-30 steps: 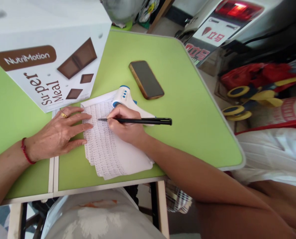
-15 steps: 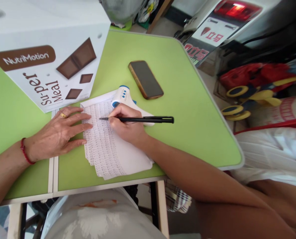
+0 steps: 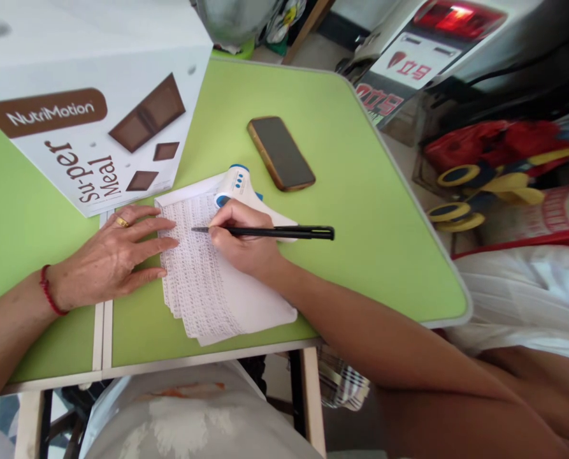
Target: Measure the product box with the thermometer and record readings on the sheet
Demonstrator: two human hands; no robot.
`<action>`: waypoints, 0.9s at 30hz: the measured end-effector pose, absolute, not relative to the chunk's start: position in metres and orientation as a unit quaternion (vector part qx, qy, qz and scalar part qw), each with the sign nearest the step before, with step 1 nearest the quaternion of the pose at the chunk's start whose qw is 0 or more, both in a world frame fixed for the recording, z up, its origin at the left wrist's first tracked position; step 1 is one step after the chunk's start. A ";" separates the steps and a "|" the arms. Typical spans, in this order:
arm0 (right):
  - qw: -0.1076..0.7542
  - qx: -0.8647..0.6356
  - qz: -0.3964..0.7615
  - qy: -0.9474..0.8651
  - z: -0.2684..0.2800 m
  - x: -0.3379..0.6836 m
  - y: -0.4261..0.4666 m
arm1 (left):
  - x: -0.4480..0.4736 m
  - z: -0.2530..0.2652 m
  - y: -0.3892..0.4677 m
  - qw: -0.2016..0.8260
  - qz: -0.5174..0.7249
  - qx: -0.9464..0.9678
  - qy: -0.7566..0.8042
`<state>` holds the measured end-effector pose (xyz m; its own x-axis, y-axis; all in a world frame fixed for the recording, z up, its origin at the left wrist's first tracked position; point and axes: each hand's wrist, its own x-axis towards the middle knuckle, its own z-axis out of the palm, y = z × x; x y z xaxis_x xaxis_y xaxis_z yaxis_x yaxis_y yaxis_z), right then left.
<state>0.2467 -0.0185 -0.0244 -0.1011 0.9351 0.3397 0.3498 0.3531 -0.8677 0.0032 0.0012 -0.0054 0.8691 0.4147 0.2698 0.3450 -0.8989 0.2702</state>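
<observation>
A black pen (image 3: 294, 232) is pinched in my right hand (image 3: 246, 239), its tip at the lined or written part of a stack of paper sheets (image 3: 198, 287). Rows of small dense marks cover the left part of the top sheet; its right part is white. My left hand (image 3: 126, 248) lies flat with spread fingers, fingertips on the paper's left edge, the rest on the green table (image 3: 370, 210). Just beyond my right hand, a white and blue infrared thermometer (image 3: 239, 183) rests on the upper end of the sheets, partly hidden by that hand.
A large white box (image 3: 136, 76) printed with chocolate pieces stands at the far left of the table. A phone (image 3: 284, 153) in a brown case lies beyond the thermometer. Off the table's right side are a vehicle's red tail light (image 3: 459, 19) and yellow-handled things (image 3: 459, 175).
The pen and both hands look nearly still. The view has shifted very slightly.
</observation>
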 end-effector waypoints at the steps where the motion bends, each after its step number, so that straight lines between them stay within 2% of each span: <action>1: 0.469 -0.476 0.311 -0.676 -0.024 0.247 -0.019 | 0.003 -0.006 0.001 0.108 0.164 0.961 0.197; 8: 0.502 -0.427 0.352 -0.664 -0.023 0.245 -0.019 | 0.003 -0.004 0.000 0.111 0.165 0.959 0.202; 16: 0.473 -0.471 0.363 -0.650 -0.024 0.243 -0.021 | 0.004 -0.002 0.000 0.119 0.171 0.956 0.206; 27: 0.471 -0.446 0.330 -0.686 -0.024 0.244 -0.018 | 0.003 -0.004 0.001 0.120 0.168 0.958 0.197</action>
